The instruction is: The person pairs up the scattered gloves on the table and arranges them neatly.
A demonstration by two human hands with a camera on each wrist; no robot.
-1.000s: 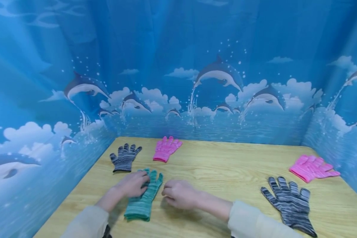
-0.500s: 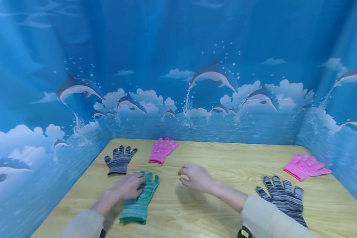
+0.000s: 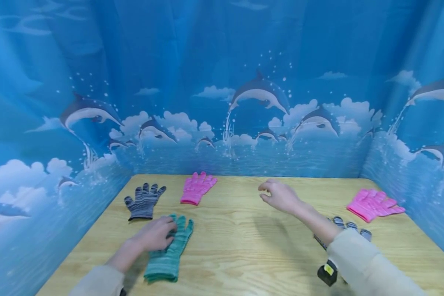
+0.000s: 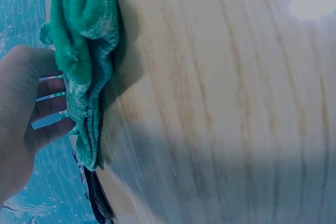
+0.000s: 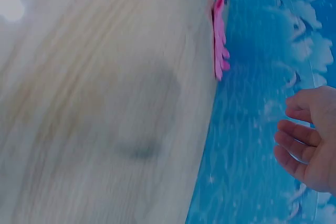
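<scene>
A green knitted glove (image 3: 167, 257) lies flat at the left front of the table, fingers pointing away. My left hand (image 3: 156, 233) rests on its left side, near the base of the glove's fingers. In the left wrist view the fingers of my left hand (image 4: 50, 95) reach to the edge of the green glove (image 4: 89, 61) and are fairly straight. My right hand (image 3: 279, 196) is raised over the right middle of the table with loosely bent fingers and nothing in it. The right wrist view shows the same right hand (image 5: 307, 137) with its fingers apart.
A grey striped glove (image 3: 144, 202) and a pink glove (image 3: 197, 189) lie at the back left. Another pink glove (image 3: 373, 204) is at the right. The right forearm partly covers a second grey striped glove (image 3: 365, 234). A dolphin-print curtain (image 3: 222, 102) encloses the wooden table (image 3: 229, 246).
My right hand has lifted away from beside the green glove and moved right and toward the back. The left hand has stayed on the green glove. The whole view has shifted slightly.
</scene>
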